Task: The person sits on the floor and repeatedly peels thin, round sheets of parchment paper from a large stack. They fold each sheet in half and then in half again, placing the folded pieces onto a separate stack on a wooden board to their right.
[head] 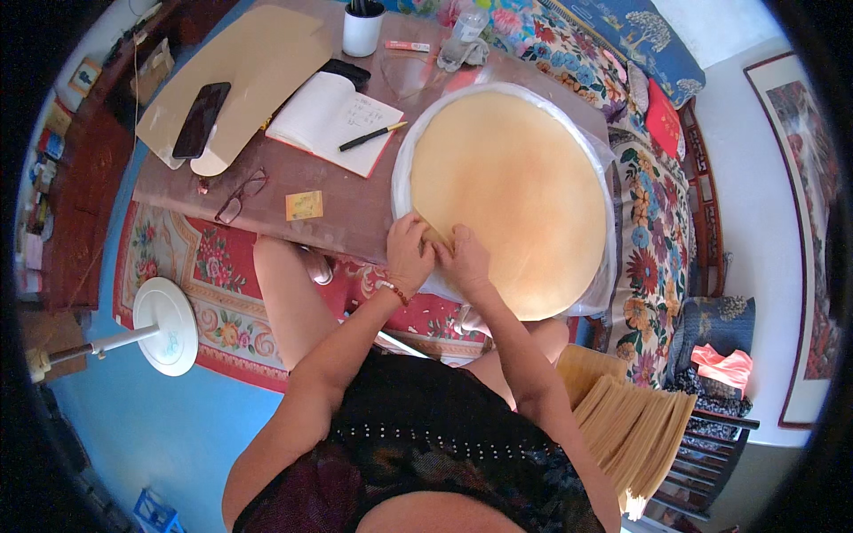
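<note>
A large round stack of thin tan flatbread-like sheets (513, 193) lies on white plastic film (402, 153) at the table's right side. At its near left edge, my left hand (409, 253) pinches the rim of the top sheet, which looks folded over there. Close beside it, my right hand (464, 258) has its fingers bent on the same folded edge. The two thumbs nearly meet. A beaded bracelet (394, 292) is on my left wrist. How many sheets lie in the stack I cannot tell.
On the table (266, 166) lie an open notebook (320, 120) with a pen (373, 136), eyeglasses (241, 194), a yellow packet (304, 205) and a smartphone (202, 120) on tan sheets (266, 60). Folded tan sheets (630, 426) fill a chair at my right.
</note>
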`<state>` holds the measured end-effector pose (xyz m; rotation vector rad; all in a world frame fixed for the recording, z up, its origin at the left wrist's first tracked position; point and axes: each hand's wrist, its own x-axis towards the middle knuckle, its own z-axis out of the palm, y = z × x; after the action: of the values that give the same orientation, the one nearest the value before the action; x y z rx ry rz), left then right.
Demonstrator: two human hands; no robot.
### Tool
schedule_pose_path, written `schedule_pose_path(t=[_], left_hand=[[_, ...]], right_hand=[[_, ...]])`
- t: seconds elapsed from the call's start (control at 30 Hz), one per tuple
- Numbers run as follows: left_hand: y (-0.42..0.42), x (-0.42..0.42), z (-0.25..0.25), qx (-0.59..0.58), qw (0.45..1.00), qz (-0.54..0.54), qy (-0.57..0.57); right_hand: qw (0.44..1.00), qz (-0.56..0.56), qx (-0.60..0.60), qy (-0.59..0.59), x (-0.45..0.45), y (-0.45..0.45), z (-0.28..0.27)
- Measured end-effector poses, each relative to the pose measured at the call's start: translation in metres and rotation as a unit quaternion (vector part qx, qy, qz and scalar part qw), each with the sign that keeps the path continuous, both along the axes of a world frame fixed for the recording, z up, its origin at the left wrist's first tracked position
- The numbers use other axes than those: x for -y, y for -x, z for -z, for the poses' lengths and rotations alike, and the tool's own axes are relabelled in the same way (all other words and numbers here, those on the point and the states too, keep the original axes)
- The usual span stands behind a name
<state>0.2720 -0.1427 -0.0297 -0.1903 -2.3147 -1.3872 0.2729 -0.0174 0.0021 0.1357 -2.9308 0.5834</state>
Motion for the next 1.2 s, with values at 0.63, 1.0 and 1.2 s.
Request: schedule_pose_path(t=[0.63,1.0,1.2], left_hand=[[0.007,0.015,-0.017,-0.013,0.989,0.055,0.138],[0.054,-0.033,-0.046,-0.132,0.934,0.242,0.225],[0.115,-0.051,-0.047,-0.011,0.930,0.309,0.199]], right_hand=[[0.993,0.038,0.002,0.110,-0.072,0.050,-0.012],[0.982,0.061,0.002,0.177,-0.087,0.056,-0.024],[0.975,0.042,0.046,0.212,-0.092,0.056,-0.027]])
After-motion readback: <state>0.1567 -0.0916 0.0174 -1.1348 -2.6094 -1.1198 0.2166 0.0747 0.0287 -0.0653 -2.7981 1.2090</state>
